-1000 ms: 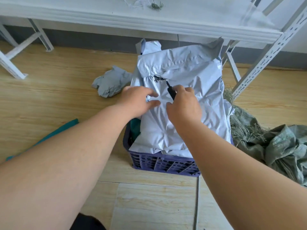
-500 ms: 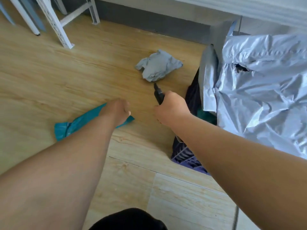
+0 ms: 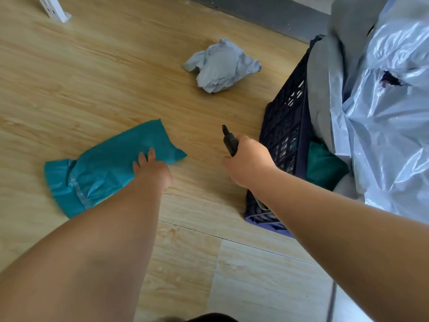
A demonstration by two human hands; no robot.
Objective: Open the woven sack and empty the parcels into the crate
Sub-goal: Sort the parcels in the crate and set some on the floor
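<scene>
Teal parcel (image 3: 111,168) lies on the floor at nine o'clock of the crate (image 3: 284,126), under the left hand's (image 3: 151,169) spread fingers. Right hand (image 3: 248,162) grips a black tool (image 3: 229,141). Grey parcels already fill the crate; two strays remain.

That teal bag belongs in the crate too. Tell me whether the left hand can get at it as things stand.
Probably yes. The left hand is open and already over the teal bag on the floor, fingers on or just above it, with nothing between.

A white metal shelf foot (image 3: 56,11) stands on the wood-look floor (image 3: 92,77) beside a grey baseboard (image 3: 267,10).
</scene>
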